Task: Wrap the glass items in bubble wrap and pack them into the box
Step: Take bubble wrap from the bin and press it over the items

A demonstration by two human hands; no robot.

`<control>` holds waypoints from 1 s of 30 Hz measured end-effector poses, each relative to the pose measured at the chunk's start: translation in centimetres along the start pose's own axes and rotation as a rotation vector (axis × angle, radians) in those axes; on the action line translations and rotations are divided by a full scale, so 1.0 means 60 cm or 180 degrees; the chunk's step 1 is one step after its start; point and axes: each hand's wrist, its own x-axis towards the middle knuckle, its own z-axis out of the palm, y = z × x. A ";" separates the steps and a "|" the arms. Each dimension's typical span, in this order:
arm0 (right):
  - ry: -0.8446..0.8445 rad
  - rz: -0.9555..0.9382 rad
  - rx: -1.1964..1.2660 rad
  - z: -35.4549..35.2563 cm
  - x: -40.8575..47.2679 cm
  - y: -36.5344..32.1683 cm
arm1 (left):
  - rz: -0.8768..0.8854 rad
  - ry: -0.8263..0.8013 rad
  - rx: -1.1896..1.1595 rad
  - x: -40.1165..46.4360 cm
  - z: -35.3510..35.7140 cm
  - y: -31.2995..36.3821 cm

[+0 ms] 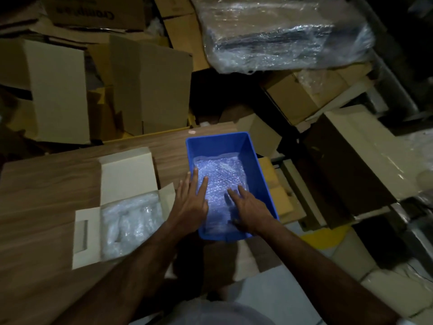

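A blue plastic bin [257, 160] sits at the right end of the wooden table [46, 184]. Bubble wrap [220, 177] lies inside it. My left hand [191, 202] reaches in over the bin's left wall, fingers straight on the wrap. Over the near right corner, my right hand [248, 207] lies with spread fingers on the wrap too. Neither hand grips anything. To the left stands an open white cardboard box [127, 174] with bubble-wrapped items [131, 224] in it. No bare glass shows.
Beyond the table's far edge lie piled cardboard boxes [150, 90] and a large bundle in clear plastic film [281, 34]. More cartons [346, 160] crowd the floor on the right. The room is dim.
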 end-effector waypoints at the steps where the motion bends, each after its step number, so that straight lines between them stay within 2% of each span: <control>1: -0.0156 0.0019 -0.0094 0.002 0.013 0.006 | -0.0026 -0.0023 -0.0007 0.002 0.004 -0.001; 3: -0.0385 -0.0034 -0.0230 0.009 0.039 0.016 | -0.0064 -0.0117 -0.0060 0.005 0.009 -0.001; 7: -0.0356 -0.0225 -0.0357 0.036 0.070 0.025 | -0.0187 -0.0072 -0.0282 0.009 0.008 0.003; 18: 0.0094 -0.0596 -0.0203 0.031 0.083 0.038 | -0.0197 0.0077 -0.0481 0.012 0.017 0.002; 21: 0.0478 -0.0599 -0.0149 0.019 0.078 0.041 | -0.0230 0.0025 -0.0548 0.009 0.011 0.006; 24: 0.0483 -0.0598 0.0055 0.004 0.061 0.041 | -0.0247 0.0006 -0.0570 0.007 0.007 0.008; 27: 0.0860 -0.0644 0.0298 0.004 0.044 0.047 | -0.0253 -0.0033 -0.0587 0.006 0.011 0.003; 30: 0.1008 -0.0664 0.0461 -0.001 0.029 0.047 | -0.0210 -0.0015 -0.0618 0.004 0.014 -0.003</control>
